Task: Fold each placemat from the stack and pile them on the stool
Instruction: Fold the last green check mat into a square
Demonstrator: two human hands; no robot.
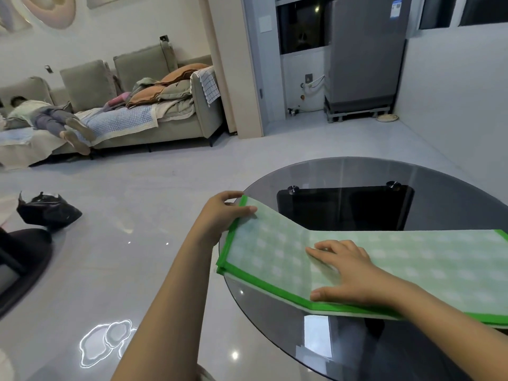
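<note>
While placemat (275, 251) lies on glass table (275, 339) | left hand (220, 213) pinches far-left corner | right hand (346, 273) presses flat on top

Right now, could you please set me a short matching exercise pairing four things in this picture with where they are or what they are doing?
Things:
1. left hand
2. right hand
3. black bag
4. placemat

States or places:
A. lies on the round glass table
B. sits on the floor, at the left
C. pinches the mat's far left corner
D. presses flat on top of the mat

Pairs: 1-C, 2-D, 3-B, 4-A
</note>
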